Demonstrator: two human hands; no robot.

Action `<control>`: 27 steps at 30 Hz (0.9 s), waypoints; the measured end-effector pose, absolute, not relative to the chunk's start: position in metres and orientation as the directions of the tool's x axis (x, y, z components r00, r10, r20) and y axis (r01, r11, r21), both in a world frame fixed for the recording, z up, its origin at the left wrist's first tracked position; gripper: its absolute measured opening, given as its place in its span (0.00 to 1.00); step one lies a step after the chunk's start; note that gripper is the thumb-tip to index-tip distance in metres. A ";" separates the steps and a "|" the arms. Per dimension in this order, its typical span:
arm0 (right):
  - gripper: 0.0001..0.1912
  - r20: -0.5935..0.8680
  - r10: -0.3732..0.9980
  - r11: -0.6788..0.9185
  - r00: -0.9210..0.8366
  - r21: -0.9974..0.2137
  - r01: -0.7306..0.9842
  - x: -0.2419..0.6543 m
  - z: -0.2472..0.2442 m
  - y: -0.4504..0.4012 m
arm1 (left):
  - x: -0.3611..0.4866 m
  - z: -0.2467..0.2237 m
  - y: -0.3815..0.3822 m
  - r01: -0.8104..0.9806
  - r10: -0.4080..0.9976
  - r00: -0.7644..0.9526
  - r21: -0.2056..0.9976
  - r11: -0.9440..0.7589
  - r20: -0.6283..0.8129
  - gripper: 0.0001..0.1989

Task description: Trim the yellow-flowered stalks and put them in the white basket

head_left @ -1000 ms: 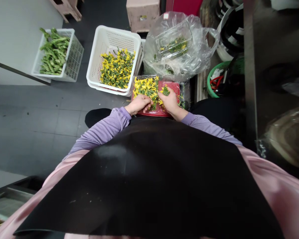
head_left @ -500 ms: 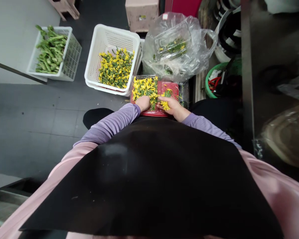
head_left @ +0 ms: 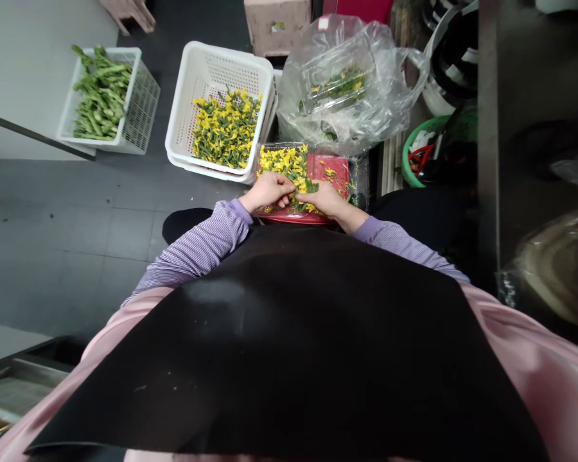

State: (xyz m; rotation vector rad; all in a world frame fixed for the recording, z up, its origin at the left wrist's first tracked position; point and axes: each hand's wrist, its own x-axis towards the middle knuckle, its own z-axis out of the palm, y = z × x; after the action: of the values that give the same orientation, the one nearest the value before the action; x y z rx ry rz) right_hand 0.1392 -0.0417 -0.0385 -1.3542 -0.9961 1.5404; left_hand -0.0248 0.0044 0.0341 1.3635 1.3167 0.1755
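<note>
A clear plastic box full of yellow-flowered green stems (head_left: 283,160) lies on a red tray (head_left: 334,172) at my lap. Over the box's near part, my left hand (head_left: 272,190) has its fingers bent and pressed together at the stems; what they pinch is too small to make out. My right hand (head_left: 324,196) is closed on a small bunch of flowered stems (head_left: 309,187), its fingertips close to those of my left hand. Loose bits of flower lie on the tray to the right.
A white basket (head_left: 180,106) with flowered stems stands beyond the box, left of a clear plastic bag (head_left: 390,96). Another white basket (head_left: 142,106) holds thick green stalks. At right are a green basket (head_left: 407,160) and a dark metal table edge (head_left: 489,154).
My left hand has lifted a little from the flowers and shifted left, its fingers now near my right hand's. The bunch in my right hand has moved left over the box.
</note>
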 end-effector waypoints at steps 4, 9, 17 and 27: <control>0.18 -0.315 0.947 -0.315 -0.065 -0.949 -0.001 0.146 -0.037 -0.040 | -0.030 0.043 0.016 0.680 0.726 0.477 0.731 0.052 -0.495 0.07; 0.18 -0.295 0.952 -0.299 -0.083 -0.953 -0.043 0.148 -0.033 -0.042 | -0.036 0.030 0.027 0.689 0.694 0.520 0.725 0.003 -0.498 0.10; 0.07 -0.506 0.861 -0.492 -0.054 -0.800 -0.344 0.156 -0.033 -0.040 | -0.034 -0.021 0.016 0.924 0.785 0.381 0.227 -0.307 -0.489 0.11; 0.13 -0.530 0.847 -0.510 -0.031 -0.795 -0.328 0.143 -0.041 -0.050 | -0.030 -0.007 0.009 0.832 0.807 0.314 0.555 0.020 -0.500 0.09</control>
State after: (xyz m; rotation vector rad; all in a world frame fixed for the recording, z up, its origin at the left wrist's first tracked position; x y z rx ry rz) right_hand 0.1428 -0.0502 -0.0414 -1.3552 -0.5942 1.6868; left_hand -0.0304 0.0087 -0.0070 1.7626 1.4752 -0.0380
